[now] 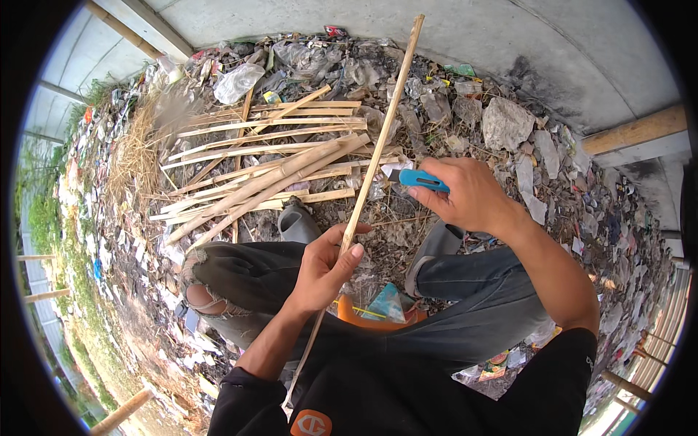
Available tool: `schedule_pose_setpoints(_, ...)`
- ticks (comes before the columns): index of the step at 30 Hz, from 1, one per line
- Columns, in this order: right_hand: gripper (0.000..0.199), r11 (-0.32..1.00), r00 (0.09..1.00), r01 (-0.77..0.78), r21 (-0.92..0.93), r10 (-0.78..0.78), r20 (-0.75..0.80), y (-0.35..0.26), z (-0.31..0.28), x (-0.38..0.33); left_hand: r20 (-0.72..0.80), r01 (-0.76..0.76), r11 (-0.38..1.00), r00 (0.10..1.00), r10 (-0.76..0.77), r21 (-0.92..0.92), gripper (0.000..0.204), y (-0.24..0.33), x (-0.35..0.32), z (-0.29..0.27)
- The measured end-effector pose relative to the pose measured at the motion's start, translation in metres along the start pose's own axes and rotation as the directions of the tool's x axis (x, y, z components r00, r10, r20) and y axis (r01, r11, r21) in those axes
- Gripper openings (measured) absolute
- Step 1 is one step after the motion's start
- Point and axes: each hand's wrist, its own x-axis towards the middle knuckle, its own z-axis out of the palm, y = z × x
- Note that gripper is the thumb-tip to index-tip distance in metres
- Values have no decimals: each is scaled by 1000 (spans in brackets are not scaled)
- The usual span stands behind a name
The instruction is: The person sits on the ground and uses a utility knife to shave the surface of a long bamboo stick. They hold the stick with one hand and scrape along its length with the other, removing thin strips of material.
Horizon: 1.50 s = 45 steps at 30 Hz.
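My left hand (327, 265) is closed around the lower part of a long, thin bamboo strip (385, 131). The strip slants up and away from my lap, its far end near the grey wall and its near end thin and frayed by my left arm. In my right hand (465, 192) is a blue utility knife (424, 180). Its dark blade points left toward the strip, with a small gap between them. Beyond my left knee lies a loose pile of split bamboo strips (269, 134), with two thicker bamboo pieces (291, 178) on top.
Litter, plastic scraps and rubble (349, 73) cover the ground. A large stone (507, 123) lies at the far right, before a grey wall (465, 36). Bamboo poles (636, 131) lean at the sides. Something orange (378, 320) sits between my legs.
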Motion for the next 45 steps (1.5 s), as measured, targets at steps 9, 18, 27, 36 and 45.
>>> schedule_pose_setpoints(9,31,959,941,277,-55,-259,218,-31,19,-20,16,77,995,997,-78,63,38,-3,4,1)
schedule_pose_setpoints(18,32,953,905,298,-48,-266,333,-41,28,-28,-11,106,993,994,-106,50,23,-7,3,3)
schedule_pose_setpoints(27,35,985,969,2,-173,41,244,-27,10,-22,-59,90,996,994,-88,27,28,-8,5,2)
schedule_pose_setpoints(36,49,972,979,-192,138,180,96,-35,-7,-15,-24,-10,1000,1000,11,24,62,-4,3,9)
schedule_pose_setpoints(45,52,979,974,-75,189,32,225,-60,45,-35,108,2,998,994,5,-66,62,-22,-1,3)
